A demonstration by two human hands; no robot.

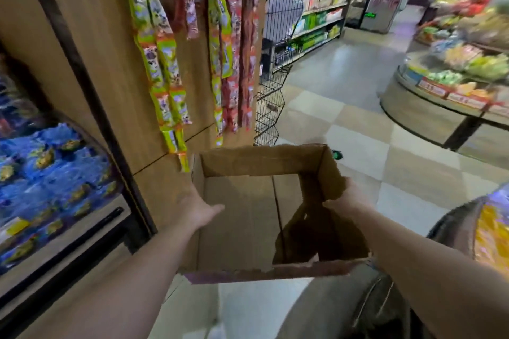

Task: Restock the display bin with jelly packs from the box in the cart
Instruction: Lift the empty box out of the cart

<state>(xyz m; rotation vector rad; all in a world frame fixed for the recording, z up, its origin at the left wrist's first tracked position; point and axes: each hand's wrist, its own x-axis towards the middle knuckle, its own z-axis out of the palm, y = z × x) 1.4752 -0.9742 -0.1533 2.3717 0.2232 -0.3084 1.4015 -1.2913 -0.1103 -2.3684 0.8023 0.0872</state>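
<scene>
Box: the cardboard box (248,217) is held up in the air, open side toward the camera; its inside shows only bare cardboard, no jelly packs visible.
Left hand: the left hand (197,208) grips the box's left wall, thumb curled inside against the panel, fingers hidden behind it.
Right hand: the right hand (345,195) grips the box's right wall at its torn rim, fingers wrapped over the outside edge.
Display bin: left of the box, lower down, the display bin (49,173) is heaped with blue packs; motion blur hides their print.
Cart: just right of the box, at the frame edge, a grey basket rim (454,226) with yellow goods behind it, likely the cart.
Beyond the box: hanging snack strips (162,69) on a wood panel above it; tiled floor (358,129) past it.
Step in hand: judged near the end, the box looking emptied and the bin full.
Next move: probably setting the box back in the cart, or fetching more stock.
</scene>
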